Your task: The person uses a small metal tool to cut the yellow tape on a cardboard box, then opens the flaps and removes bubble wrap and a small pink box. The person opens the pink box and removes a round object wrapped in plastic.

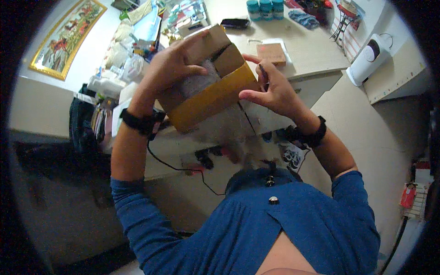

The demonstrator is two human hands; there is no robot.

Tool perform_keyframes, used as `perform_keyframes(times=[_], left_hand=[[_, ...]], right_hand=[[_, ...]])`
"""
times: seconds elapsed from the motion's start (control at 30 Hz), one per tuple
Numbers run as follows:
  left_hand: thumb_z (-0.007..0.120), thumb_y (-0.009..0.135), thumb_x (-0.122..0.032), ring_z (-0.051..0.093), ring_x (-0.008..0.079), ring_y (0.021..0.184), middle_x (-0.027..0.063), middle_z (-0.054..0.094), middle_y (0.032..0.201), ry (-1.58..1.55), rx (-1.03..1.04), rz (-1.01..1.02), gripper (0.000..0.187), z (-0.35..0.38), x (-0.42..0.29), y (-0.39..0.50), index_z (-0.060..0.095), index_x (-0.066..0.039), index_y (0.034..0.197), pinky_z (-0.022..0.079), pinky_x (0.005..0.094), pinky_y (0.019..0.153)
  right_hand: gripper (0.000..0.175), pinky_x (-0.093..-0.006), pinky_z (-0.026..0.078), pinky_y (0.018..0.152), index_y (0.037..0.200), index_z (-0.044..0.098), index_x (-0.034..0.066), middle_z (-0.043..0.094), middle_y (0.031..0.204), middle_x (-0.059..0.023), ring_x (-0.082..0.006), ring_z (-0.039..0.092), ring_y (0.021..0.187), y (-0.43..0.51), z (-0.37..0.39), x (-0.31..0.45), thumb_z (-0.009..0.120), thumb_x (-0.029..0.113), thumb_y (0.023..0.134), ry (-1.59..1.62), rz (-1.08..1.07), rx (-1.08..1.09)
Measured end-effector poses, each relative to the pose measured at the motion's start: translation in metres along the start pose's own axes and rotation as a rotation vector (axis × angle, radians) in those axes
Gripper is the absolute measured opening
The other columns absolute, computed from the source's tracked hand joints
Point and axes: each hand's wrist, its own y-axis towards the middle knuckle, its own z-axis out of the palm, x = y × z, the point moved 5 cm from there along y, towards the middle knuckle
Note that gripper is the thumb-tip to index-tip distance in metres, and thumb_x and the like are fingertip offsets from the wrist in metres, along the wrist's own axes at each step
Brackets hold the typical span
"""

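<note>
A cardboard box (213, 105) with yellowish tape along its near side is held up, tilted, in front of me. Its top is open, a flap (213, 39) stands at the far side, and something wrapped in clear plastic (201, 80) shows inside. My left hand (172, 70) grips the box from the left, thumb over the opening. At the right end is my right hand (275, 86), index finger and thumb spread close to the box; whether they touch it is unclear. Its curled fingers hold a small dark slim object (264, 77), too blurred to name.
Behind the box, a table (316, 51) carries a small brown box (271, 53), a black case (235, 23), several teal-lidded jars (265, 10) and a blue cloth (304, 19). Piled goods (127, 65) crowd the left. A black cable (172, 167) hangs below my left wrist.
</note>
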Motion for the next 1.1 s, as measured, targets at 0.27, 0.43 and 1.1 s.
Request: perform_keyframes(times=[0.27,0.43,1.1], left_hand=[[0.073,0.081,-0.031,0.054,0.0335,0.113,0.0156,0.061,0.117,0.596,-0.292,0.399,0.062,-0.004,-0.017,0.024,0.051,-0.025,0.139,0.040,0.0456,0.099],[0.067,0.084,-0.019,0.054,0.0355,0.114,0.0174,0.059,0.121,0.157,-0.082,0.146,0.046,-0.017,-0.071,-0.021,0.058,-0.007,0.126,0.041,0.0447,0.100],[0.073,0.075,-0.057,0.066,0.0324,0.093,0.0178,0.068,0.098,-0.072,-0.051,-0.328,0.062,0.051,-0.055,0.030,0.064,-0.004,0.105,0.051,0.0400,0.079]], right_hand=[[0.066,-0.0288,0.049,0.083,0.126,0.044,-0.0063,0.061,0.103,-0.0143,-0.0160,0.060,0.098,0.021,-0.002,-0.030,0.074,0.037,0.085,-0.074,0.156,-0.180],[0.065,-0.0313,0.050,0.083,0.124,0.044,-0.0068,0.060,0.108,-0.0201,-0.0198,0.062,0.098,0.026,-0.002,-0.030,0.069,0.041,0.088,-0.175,0.261,-0.160],[0.021,-0.0355,0.048,0.062,0.100,0.071,0.0100,0.067,0.074,-0.0103,-0.0232,0.064,0.066,0.072,-0.062,-0.001,0.062,0.027,0.091,-0.587,0.050,0.197]])
